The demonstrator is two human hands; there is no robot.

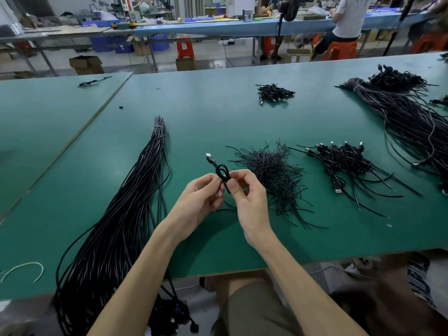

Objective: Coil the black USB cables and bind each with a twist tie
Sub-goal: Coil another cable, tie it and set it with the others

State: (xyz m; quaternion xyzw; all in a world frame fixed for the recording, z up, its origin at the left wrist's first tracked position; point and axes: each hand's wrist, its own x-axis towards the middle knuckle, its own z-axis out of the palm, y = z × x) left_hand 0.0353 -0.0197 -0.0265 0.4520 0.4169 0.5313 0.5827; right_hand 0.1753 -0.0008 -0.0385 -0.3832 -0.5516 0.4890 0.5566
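Observation:
Above the green table both my hands hold one coiled black USB cable; its small loop and silver plug stick up above my fingers. My left hand grips the coil from the left. My right hand pinches a black twist tie at the coil's waist with thumb and forefinger. A pile of loose black twist ties lies just right of my hands. A long bundle of uncoiled black cables runs along the left and hangs over the near edge.
A heap of bound coils lies to the right, a smaller one farther back. Another big cable bundle fills the far right. A white wire loop sits near left. A person sits at a far bench.

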